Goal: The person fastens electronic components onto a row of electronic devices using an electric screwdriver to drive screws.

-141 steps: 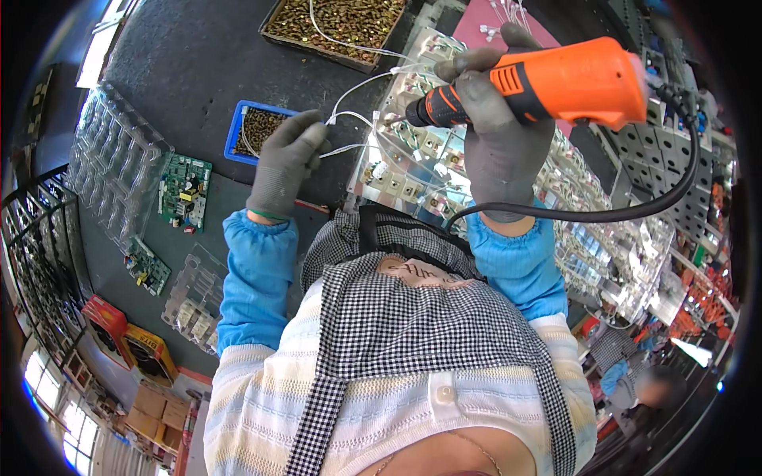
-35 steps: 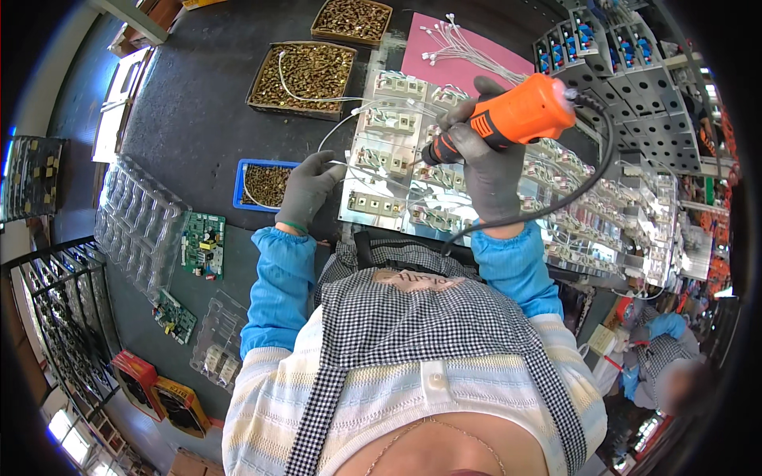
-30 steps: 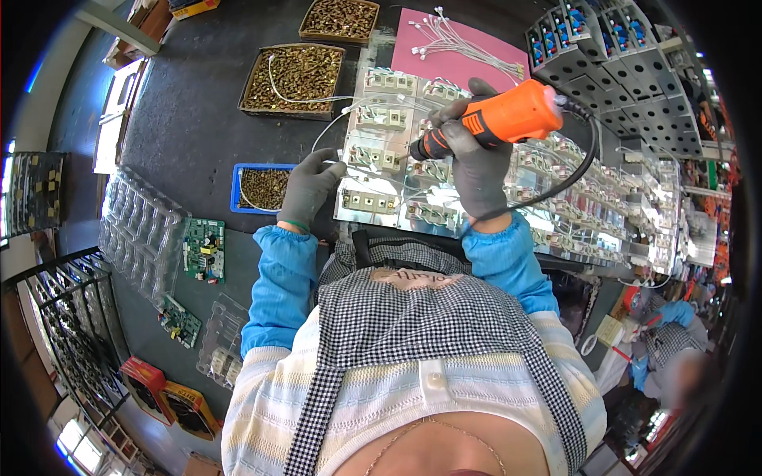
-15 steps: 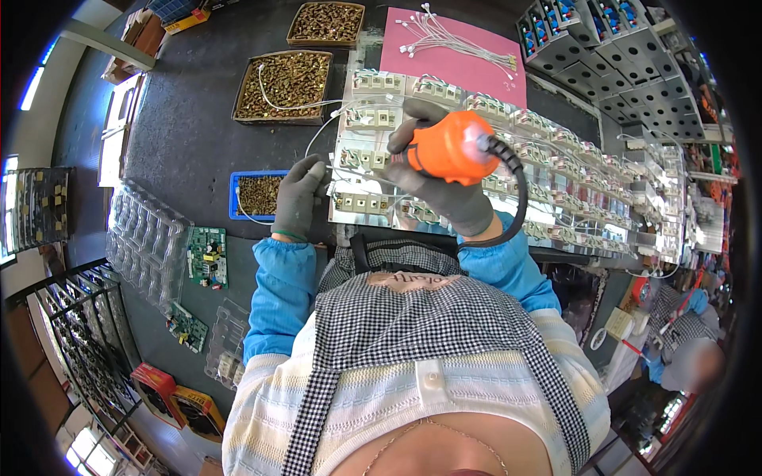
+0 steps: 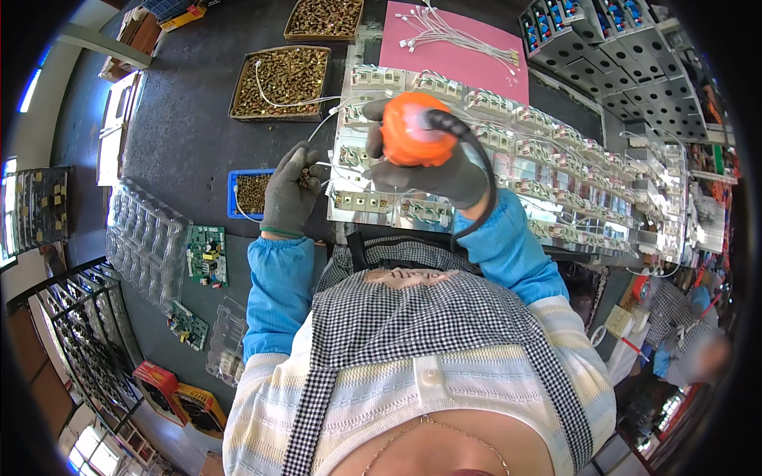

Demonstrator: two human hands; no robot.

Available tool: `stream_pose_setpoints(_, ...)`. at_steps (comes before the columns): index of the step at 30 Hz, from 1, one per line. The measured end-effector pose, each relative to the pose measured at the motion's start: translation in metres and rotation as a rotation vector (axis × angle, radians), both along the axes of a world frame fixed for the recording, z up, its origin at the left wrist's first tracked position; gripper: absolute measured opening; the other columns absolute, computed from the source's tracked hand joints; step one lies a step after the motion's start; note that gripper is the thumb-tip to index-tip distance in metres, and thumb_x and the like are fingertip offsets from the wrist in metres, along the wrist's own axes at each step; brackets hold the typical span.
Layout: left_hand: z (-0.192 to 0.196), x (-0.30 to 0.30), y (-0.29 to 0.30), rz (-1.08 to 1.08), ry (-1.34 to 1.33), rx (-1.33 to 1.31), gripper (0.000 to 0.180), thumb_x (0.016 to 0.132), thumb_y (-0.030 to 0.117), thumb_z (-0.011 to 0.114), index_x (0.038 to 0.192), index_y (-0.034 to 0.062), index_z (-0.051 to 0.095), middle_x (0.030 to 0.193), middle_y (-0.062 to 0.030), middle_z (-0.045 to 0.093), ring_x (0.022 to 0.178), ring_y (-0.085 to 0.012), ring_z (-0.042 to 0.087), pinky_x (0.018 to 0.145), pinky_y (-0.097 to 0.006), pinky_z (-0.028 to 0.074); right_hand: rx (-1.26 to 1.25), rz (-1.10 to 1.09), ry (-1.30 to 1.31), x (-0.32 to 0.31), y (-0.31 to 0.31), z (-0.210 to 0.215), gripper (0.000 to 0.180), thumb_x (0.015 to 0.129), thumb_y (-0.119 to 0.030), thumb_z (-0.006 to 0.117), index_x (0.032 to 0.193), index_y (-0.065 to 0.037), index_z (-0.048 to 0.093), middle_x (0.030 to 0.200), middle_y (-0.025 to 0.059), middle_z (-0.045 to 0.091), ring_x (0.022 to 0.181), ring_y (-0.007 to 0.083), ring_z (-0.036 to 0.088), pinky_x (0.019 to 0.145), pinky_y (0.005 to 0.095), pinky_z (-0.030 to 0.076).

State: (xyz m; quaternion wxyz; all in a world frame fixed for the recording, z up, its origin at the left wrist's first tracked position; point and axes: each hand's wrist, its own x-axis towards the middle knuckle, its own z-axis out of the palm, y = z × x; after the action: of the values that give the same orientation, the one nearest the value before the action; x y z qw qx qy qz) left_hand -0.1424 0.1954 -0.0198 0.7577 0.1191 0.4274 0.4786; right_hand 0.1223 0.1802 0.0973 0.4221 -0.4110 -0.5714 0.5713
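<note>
In the head view, the orange power screwdriver (image 5: pixel 413 143) is over the left part of the silver plates (image 5: pixel 340 215). Its rounded, bright orange rear end faces the camera, slightly blurred, with a pale, translucent patch where the ribbed black cable (image 5: pixel 491 178) enters; its bit is hidden. The person's right hand (image 5: pixel 429 181), in a dark grey glove, has its grip wrapped around the tool's body. The left hand (image 5: pixel 286 198), gloved alike, is just left of the plates, its grip curled around small brownish pieces (image 5: pixel 305 176) too small to make out. The plates carry rows of cream blocks (image 5: pixel 361 201) with thin wires. Left of the plates is a blue tray (image 5: pixel 232 195) of small brownish parts; beyond them lies a pink sheet (image 5: pixel 394 57) bearing white cables (image 5: pixel 476 49).
</note>
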Motion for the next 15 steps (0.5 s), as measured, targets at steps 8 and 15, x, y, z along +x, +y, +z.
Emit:
stream_pose_setpoints(8,-0.008,-0.011,-0.005,0.123,-0.27,0.0,0.028,0.101,0.011,0.056,0.127,-0.0001,0.057,0.11,-0.0134,0.066,0.093,-0.0199,0.063,0.078,-0.028,0.057,0.015,-0.182,0.231,-0.015,0.017,-0.008,0.069,0.074,0.004,0.077,0.137,-0.001,0.048,0.096,0.0043,0.067,0.087,0.0129,0.065,0.077,0.0286,0.054)
stream_pose_setpoints(15,-0.004,-0.011,-0.006,0.184,-0.274,0.013,0.033,0.097,-0.001,0.051,0.13,-0.0053,0.054,0.123,-0.0215,0.061,0.102,-0.0275,0.063,0.091,-0.032,0.056,0.084,-0.136,0.011,-0.019,0.013,0.0,0.068,0.074,-0.022,0.085,0.133,-0.008,0.056,0.101,0.0063,0.069,0.091,0.0145,0.066,0.083,0.0327,0.054)
